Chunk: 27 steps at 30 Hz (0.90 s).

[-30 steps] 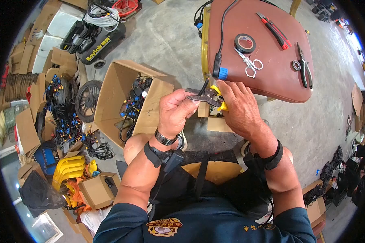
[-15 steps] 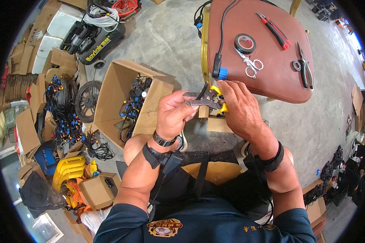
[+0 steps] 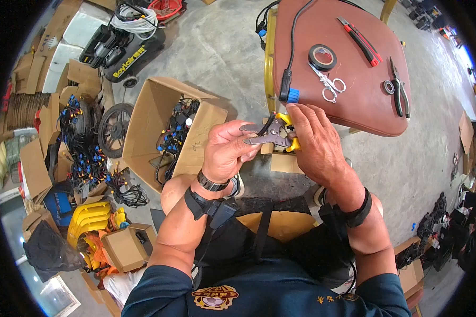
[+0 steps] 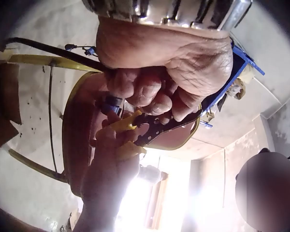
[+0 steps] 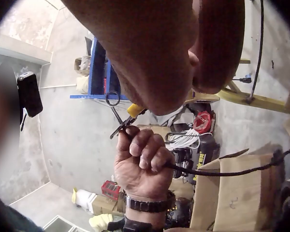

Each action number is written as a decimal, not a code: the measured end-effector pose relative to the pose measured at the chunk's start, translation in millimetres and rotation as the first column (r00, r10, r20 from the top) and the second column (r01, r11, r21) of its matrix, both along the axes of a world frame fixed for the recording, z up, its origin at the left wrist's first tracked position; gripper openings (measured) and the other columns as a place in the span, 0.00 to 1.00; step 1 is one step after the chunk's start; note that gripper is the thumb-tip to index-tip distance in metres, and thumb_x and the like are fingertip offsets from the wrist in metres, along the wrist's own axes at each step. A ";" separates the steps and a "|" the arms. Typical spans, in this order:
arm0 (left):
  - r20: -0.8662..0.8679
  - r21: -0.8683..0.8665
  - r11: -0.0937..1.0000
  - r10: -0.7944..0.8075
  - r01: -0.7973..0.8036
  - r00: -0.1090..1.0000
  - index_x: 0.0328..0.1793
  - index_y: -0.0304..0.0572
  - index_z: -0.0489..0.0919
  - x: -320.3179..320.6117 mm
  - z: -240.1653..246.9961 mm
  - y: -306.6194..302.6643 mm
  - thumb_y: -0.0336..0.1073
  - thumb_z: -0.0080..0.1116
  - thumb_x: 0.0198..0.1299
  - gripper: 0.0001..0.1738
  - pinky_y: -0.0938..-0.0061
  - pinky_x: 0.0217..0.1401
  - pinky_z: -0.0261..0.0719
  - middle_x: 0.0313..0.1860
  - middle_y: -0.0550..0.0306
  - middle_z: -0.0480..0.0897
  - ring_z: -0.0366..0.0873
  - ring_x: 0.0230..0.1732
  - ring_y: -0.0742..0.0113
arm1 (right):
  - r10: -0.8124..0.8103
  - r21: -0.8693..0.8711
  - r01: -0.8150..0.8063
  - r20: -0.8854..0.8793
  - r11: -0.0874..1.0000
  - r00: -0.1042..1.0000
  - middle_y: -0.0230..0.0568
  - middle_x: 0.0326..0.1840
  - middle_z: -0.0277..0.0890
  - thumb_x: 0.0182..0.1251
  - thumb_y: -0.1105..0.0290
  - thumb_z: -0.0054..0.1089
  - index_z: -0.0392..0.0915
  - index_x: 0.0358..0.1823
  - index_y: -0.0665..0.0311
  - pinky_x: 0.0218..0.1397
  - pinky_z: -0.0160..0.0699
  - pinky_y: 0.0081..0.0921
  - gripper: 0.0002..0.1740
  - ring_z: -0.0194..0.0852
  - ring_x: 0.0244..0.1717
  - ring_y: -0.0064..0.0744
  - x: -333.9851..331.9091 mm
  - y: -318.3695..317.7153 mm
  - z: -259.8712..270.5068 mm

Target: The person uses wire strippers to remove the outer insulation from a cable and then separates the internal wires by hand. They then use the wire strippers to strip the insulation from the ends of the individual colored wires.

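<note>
Yellow-handled wire strippers (image 3: 272, 132) are gripped by my right hand (image 3: 318, 138), the fingers curled over the handles. The metal jaws point left and stand apart, overlapping the fingertips of my left hand (image 3: 228, 150). That hand pinches a black cable (image 5: 222, 173), which trails from its curled fingers in the right wrist view. A dark cable end (image 3: 269, 122) sticks up by the jaws; its tip contact with the blades is hidden. Just beyond the right hand, a black cable with a blue connector (image 3: 292, 95) hangs over the edge of a brown padded seat (image 3: 349, 105).
On the seat lie black tape (image 3: 322, 57), scissors (image 3: 328, 85), a red-and-black utility knife (image 3: 359, 41) and pliers (image 3: 399, 90). An open cardboard box (image 3: 201, 142) with cables stands left of the hands. Farther left are a wheel (image 3: 114, 131) and an air compressor (image 3: 127, 61).
The strippers' jaws have spread wider apart and tilted slightly. Both hands stay in nearly the same place, still holding the cable and the strippers.
</note>
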<state>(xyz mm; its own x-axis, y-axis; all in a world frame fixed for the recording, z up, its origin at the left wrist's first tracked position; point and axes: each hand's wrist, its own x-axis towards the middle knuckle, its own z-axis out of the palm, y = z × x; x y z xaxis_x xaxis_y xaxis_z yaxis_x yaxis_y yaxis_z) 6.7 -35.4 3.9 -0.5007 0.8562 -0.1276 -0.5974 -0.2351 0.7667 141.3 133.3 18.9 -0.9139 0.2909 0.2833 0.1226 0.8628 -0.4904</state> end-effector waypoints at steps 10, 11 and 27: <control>0.064 0.020 0.994 -0.105 0.104 0.992 0.51 0.25 0.79 -2.6 3.9 0.0 0.34 0.61 0.65 0.16 0.85 0.23 0.61 0.30 0.57 0.81 0.67 0.22 0.79 | 0.008 0.009 -0.008 -0.047 1.000 0.999 0.55 0.58 0.72 0.55 0.79 0.56 0.67 0.61 0.71 0.65 0.69 0.44 0.28 0.70 0.61 0.55 -0.7 1.2 -3.7; 0.061 0.014 0.994 -0.108 0.107 0.992 0.50 0.25 0.79 -2.3 3.8 -0.3 0.34 0.60 0.65 0.16 0.85 0.23 0.61 0.30 0.57 0.80 0.67 0.22 0.79 | 0.011 0.009 -0.011 -0.043 1.000 0.999 0.55 0.58 0.72 0.55 0.79 0.56 0.67 0.61 0.71 0.65 0.69 0.43 0.28 0.69 0.61 0.55 -0.5 1.9 -4.1; -0.046 -0.077 0.996 -0.057 0.054 0.997 0.45 0.30 0.80 -8.7 -2.1 1.3 0.30 0.58 0.63 0.09 0.80 0.23 0.63 0.24 0.55 0.78 0.68 0.20 0.75 | 0.028 -0.114 -0.016 0.102 0.993 0.994 0.51 0.45 0.71 0.49 0.81 0.61 0.69 0.53 0.70 0.53 0.68 0.43 0.25 0.68 0.48 0.53 1.3 2.9 5.2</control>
